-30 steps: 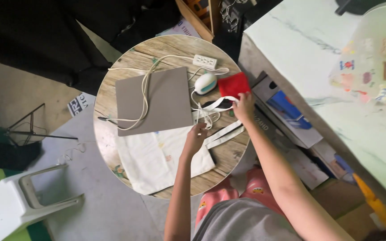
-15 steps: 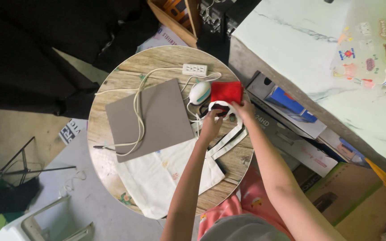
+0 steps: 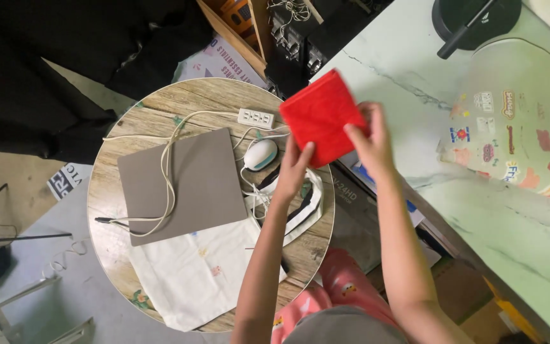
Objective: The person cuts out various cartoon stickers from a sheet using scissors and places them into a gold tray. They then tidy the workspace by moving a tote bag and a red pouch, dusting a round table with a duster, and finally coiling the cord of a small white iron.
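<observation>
Both hands pinch the red cloth [image 3: 318, 116]: left hand [image 3: 295, 167] at its 6 o'clock edge, right hand [image 3: 370, 139] at 3 o'clock. A moment ago it lay on the round table [image 3: 160, 113] by the white mouse [image 3: 260, 154]. Now it is lifted up, flat, square and folded.

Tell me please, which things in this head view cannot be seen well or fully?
- Head view: the red folded cloth hides what lies under it; both hands, left hand and right hand, cover its lower corner.
- The left forearm covers part of the cream tote bag.
- The grey board hides the round table beneath it.
- The white chair is cut off by the picture's bottom edge.
</observation>
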